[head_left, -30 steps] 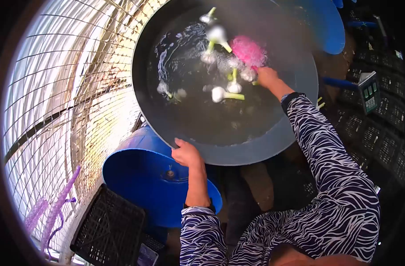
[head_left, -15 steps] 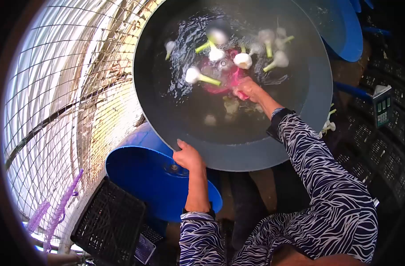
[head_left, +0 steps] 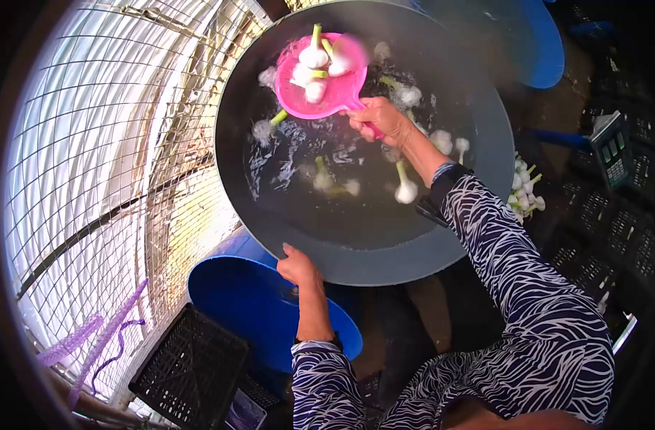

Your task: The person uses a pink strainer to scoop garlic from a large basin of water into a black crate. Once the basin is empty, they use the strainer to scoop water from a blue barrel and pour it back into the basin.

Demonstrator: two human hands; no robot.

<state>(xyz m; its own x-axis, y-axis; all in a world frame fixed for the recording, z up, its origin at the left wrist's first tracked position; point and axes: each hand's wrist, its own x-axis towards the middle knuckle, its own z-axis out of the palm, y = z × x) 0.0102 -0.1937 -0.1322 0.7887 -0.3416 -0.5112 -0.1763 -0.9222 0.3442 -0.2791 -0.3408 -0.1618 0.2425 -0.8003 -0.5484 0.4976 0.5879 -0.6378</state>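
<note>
My right hand [head_left: 385, 120] is closed round the handle of a pink strainer [head_left: 330, 106], held over the far left part of a large grey tub [head_left: 413, 259] of water. Several white garlic bulbs [head_left: 314, 57] with short green stems lie in the strainer. More garlic bulbs [head_left: 406, 189] float or sit in the water around and below it, some of them blurred under the surface. At the tub's near left rim, my left hand [head_left: 300, 268] grips the edge, its thumb on top and its other fingers mostly hidden.
Below the tub on the left stands a blue barrel [head_left: 220, 287], beside a black crate [head_left: 188, 369]. Wire mesh [head_left: 91, 143] runs along the left. To the right are a garlic pile [head_left: 524, 190], a scale display [head_left: 614, 154], black crates [head_left: 593, 215] and another blue tub [head_left: 546, 43].
The strainer has come up out of the water and moved to the far left, now carrying garlic bulbs. My right hand moved with it; my left hand stays on the rim.
</note>
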